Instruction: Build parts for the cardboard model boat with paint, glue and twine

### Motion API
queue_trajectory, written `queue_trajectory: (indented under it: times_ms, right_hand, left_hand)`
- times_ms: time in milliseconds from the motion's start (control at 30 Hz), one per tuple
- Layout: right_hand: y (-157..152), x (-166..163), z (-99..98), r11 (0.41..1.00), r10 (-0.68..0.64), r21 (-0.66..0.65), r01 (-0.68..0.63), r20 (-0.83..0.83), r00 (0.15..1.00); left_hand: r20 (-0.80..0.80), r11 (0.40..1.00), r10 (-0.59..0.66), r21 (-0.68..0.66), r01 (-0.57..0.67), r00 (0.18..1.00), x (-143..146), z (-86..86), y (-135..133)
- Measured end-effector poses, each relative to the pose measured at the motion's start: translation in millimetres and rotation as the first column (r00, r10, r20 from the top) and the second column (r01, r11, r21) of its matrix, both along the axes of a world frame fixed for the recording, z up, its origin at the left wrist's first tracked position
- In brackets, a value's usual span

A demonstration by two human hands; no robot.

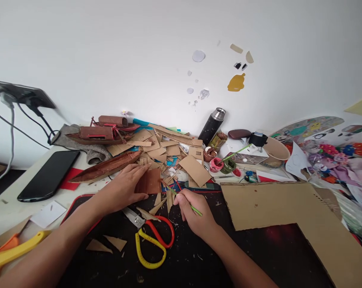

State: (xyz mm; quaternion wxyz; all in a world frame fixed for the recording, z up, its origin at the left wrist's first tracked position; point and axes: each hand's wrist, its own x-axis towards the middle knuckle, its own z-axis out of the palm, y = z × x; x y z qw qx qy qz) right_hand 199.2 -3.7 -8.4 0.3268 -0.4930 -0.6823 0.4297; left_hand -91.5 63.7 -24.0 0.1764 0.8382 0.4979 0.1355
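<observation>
My left hand (125,188) grips a small brown-painted cardboard piece (149,181), fingers on its top edge and thumb at its lower edge. My right hand (194,210) pinches a thin green paintbrush (185,201) whose tip touches the right edge of that piece. Red-and-yellow scissors (152,238) lie on the black mat (199,256) just below both hands. Cardboard scraps lie around them.
A long brown cardboard boat hull (106,168) and model boats (104,131) sit behind my left hand. A phone (49,175) lies at left. Small paint pots (221,162), a flask (212,125) and a large cut cardboard sheet (289,212) are at right. A yellow tool (10,252) lies front left.
</observation>
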Motion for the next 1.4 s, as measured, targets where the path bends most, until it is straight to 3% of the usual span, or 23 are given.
queue_trajectory:
  times_ms: [133,300,633,1200,1400]
  right_hand:
    - [1.8,-1.4,2.0,0.999,0.029,0.031,-0.03,0.043,0.999]
    - [0.6,3.2,-0.5,0.999,0.007,-0.032,-0.006,0.011,1.0]
    - [28.1,-15.7,-0.8,0.999,-0.007,0.037,0.006,0.028,1.0]
    - [30.6,-13.3,-3.4,0.999,-0.024,0.048,0.023,0.029,0.999]
    - [14.5,-4.4,2.9,1.0,-0.021,0.01,0.02,0.023,1.0]
  left_hand:
    - [0.012,0.999,0.043,-0.028,-0.043,0.999,-1.4,2.2,-0.8]
    - [0.03,0.998,0.02,-0.059,-0.018,0.999,-1.9,2.9,0.6]
    - [0.018,0.998,0.024,-0.056,-0.023,1.0,-1.4,0.9,0.4]
    - [0.026,0.999,0.023,-0.033,-0.022,0.999,-2.6,-1.8,0.1]
    - [0.036,0.999,0.02,-0.036,-0.019,0.999,-1.8,-1.1,0.9]
